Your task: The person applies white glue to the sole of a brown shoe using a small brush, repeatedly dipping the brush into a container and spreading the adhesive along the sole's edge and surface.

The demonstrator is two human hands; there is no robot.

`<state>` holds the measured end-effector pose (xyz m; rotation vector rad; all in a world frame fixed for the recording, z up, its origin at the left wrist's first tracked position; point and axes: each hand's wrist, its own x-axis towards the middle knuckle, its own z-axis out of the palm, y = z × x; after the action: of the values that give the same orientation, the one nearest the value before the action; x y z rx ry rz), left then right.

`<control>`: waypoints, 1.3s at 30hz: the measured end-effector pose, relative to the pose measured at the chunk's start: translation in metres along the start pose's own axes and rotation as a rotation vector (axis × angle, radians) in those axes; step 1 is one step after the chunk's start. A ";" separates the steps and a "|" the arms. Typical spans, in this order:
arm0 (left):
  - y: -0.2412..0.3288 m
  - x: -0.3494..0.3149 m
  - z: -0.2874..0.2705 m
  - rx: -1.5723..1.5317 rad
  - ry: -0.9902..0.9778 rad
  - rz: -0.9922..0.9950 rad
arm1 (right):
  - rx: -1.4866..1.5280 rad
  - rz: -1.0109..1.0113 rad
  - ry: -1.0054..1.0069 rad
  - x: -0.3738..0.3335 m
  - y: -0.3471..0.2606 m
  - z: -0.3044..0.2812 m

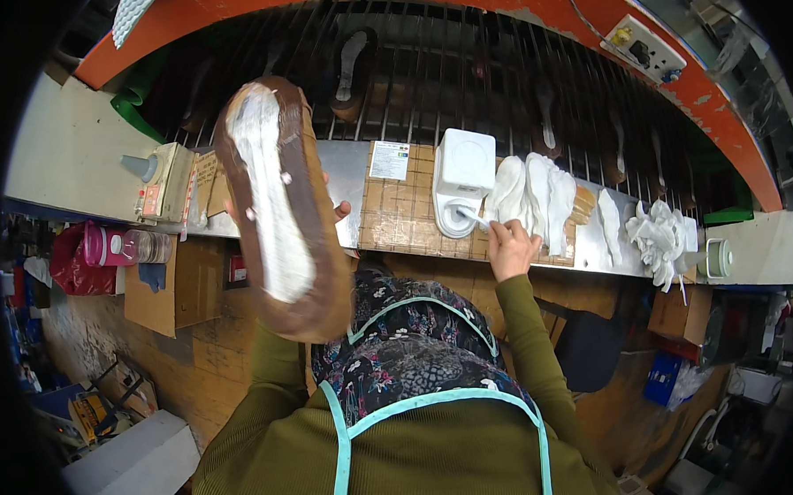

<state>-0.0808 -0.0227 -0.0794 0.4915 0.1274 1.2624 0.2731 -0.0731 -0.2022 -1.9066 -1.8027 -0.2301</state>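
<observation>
A brown shoe [320, 224] is held up bottom side toward me, with a long white pad [272, 191] along its underside. My left hand [342, 210] grips it from behind; only fingertips show past its edge. My right hand [512, 248] pinches the handle of a white brush [473, 215]. The brush's lower end reaches into the round opening of a white glue dispenser [468, 160] on the bench. Just right of the dispenser lie several white insole-shaped strips [536, 193], close to my right hand.
Behind the bench [357, 156] is a rack of metal bars [407, 79] holding more shoes, under an orange frame [572, 17]. A crumpled white heap [657, 236] lies at the right. On the left stand a pale box [168, 178] and a pink-lidded bottle [118, 246].
</observation>
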 end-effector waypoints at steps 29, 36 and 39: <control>-0.035 0.034 -0.007 0.114 0.150 -0.204 | 0.916 0.397 -0.293 0.051 -0.005 -0.050; -0.057 0.058 0.037 0.223 -0.008 -0.178 | 0.701 -0.056 0.197 0.115 -0.103 -0.162; -0.059 0.061 0.052 0.384 -0.037 -0.087 | 0.820 -0.034 0.170 0.111 -0.114 -0.162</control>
<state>0.0090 0.0069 -0.0478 0.8309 0.3604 1.1449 0.2092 -0.0503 0.0144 -1.2297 -1.4831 0.2931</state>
